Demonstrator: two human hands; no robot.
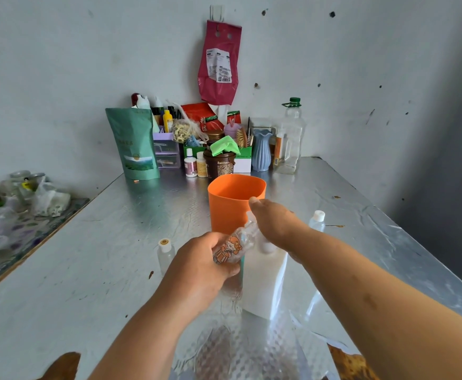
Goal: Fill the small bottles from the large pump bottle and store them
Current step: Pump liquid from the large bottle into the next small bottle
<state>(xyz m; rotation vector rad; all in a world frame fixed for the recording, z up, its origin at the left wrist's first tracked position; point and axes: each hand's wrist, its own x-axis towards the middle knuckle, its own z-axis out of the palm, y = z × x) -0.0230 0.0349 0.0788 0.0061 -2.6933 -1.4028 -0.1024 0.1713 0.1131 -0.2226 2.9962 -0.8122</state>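
Nearest, on the silver foil-covered bench (101, 256): the left hand (199, 267), fingers (210, 242) wrapped round a small clear plastic bottle with an orange cartoon sticker (234, 246), tilted with its neck up and away toward the pump. Touching it on the right, the large white pump bottle (262, 281), upright, with the right hand (276, 223) laid over its pump head. Cannot tell whether that hand's fingers curl round the head or merely press down, being hidden under the palm.

Judged mid-fill on this bottle: mouth brought close under the right hand, spout itself hidden, liquid level not readable. Left to do, by the look of it: finishing, capping and storing it.

Farther out, a small frosted bottle with a white ringed cap (165, 252) standing left of the hands, and a small clear bottle with a white cap (317, 220) to their right. Both apart from either hand, contents unclear.

Behind, a tall orange plastic cup (235, 204), open-topped, bottom out of sight; probably the storage spot, not yet seen in use.
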